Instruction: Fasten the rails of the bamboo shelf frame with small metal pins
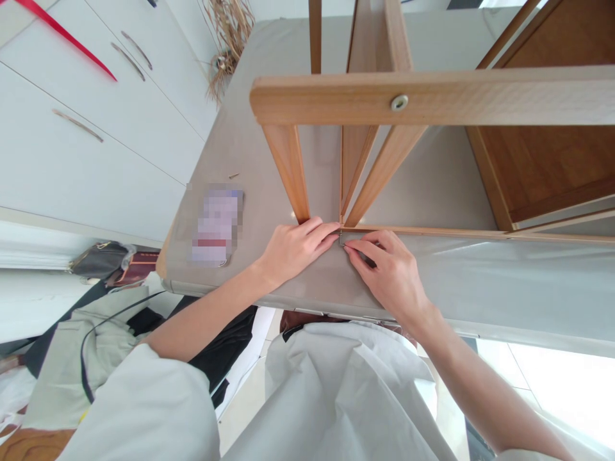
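Note:
A wooden frame [331, 99] with slanted slats stands on the covered table in front of me. At its near lower corner, a small metal piece [341, 238], like a screw or the end of a hex key, sticks out towards me. My left hand [300, 250] lies left of that corner, its fingers together and the fingertips pressed on the wood beside the metal. From the right, my right hand [389, 266] pinches a thin metal piece, apparently a hex key, between thumb and forefinger; most of it is too small or hidden to make out.
A phone [216, 224] lies on the table's left side, with a small screw [234, 175] beyond it. A brown wooden panel [552, 153] is at the right. White drawers [96, 128] stand to the left, dried stems [230, 38] behind. The grey table cover [480, 275] reaches the near edge.

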Demonstrator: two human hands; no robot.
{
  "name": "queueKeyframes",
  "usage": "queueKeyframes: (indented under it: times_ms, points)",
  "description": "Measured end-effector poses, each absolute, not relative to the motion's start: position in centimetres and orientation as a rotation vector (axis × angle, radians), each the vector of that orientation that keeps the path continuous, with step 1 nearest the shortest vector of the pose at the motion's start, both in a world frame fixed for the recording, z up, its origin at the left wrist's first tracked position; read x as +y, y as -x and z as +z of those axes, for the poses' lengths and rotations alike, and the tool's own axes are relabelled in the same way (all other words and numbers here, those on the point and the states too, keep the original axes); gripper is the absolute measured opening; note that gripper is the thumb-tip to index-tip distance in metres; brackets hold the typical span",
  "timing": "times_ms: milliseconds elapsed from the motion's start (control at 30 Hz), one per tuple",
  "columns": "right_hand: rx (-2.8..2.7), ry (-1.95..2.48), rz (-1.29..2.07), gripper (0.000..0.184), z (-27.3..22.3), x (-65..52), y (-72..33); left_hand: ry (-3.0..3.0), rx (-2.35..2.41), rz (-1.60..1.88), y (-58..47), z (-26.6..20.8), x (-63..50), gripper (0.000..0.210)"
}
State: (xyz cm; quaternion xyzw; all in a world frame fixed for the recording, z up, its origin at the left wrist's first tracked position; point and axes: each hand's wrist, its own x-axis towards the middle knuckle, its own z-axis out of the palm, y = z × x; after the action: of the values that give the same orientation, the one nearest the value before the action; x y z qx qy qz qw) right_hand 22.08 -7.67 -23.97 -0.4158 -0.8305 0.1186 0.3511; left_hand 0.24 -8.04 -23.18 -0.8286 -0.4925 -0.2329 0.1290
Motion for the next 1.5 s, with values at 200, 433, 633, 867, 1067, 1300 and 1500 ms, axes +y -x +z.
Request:
queueKeyframes:
  times_ms: [200,433,633,867,1067,1300,1500]
  points:
    - [-2.162,1.074,0.331,0.016,-23.8,-7.6,-22.2,2.429,-1.464,-0.688,-0.3,-23.3,-8.0,0.02]
    - [-2.207,1.026,0.369,0.02,-23.7,-7.4,-22.5,2.456,-1.51,-0.677,-0.4,-23.2,-8.0,0.021]
    - [-2.266,1.001,0.337,0.022,-23.6,-7.4,-22.7,2.441,-1.487,-0.711,-0.4,-23.3,-8.0,0.019]
    - [-2.219,0.976,0.421,0.021,-23.8,-7.1,-22.8,2.435,-1.482,-0.732,-0.4,-23.3,-8.0,0.018]
    - [-2.246,0.943,0.426,0.02,-23.2,-6.6,-23.3,2.441,-1.512,-0.713,-0.4,-23.4,-8.0,0.02]
    - [-2.424,0.952,0.315,0.025,-22.6,-6.5,-24.2,2.421,-1.49,-0.757,-0.5,-23.5,-8.0,0.017]
    - [-2.455,0.898,0.245,0.031,-22.6,-6.7,-23.8,2.434,-1.514,-0.737,-0.4,-23.4,-8.0,0.019]
